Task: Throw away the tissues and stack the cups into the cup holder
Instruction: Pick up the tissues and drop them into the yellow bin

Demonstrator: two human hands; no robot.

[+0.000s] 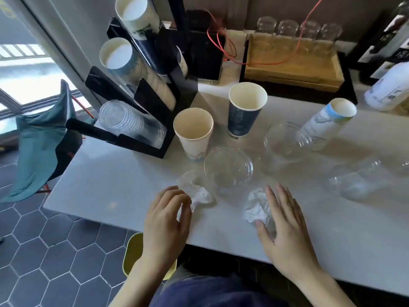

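Two crumpled white tissues lie near the table's front edge. My left hand curls over the left tissue, fingertips touching it. My right hand lies on the right tissue, thumb beneath it and fingers spread. Behind them stand a white paper cup, a dark blue paper cup and two clear plastic cups. A white printed cup and a clear cup lie on their sides at the right. The black cup holder at the back left carries rows of paper and clear cups.
A yellow bin sits on the tiled floor below the table's front edge, beside my left arm. A wooden tray with glass jars stands at the back, a white bottle at far right. A teal chair is at left.
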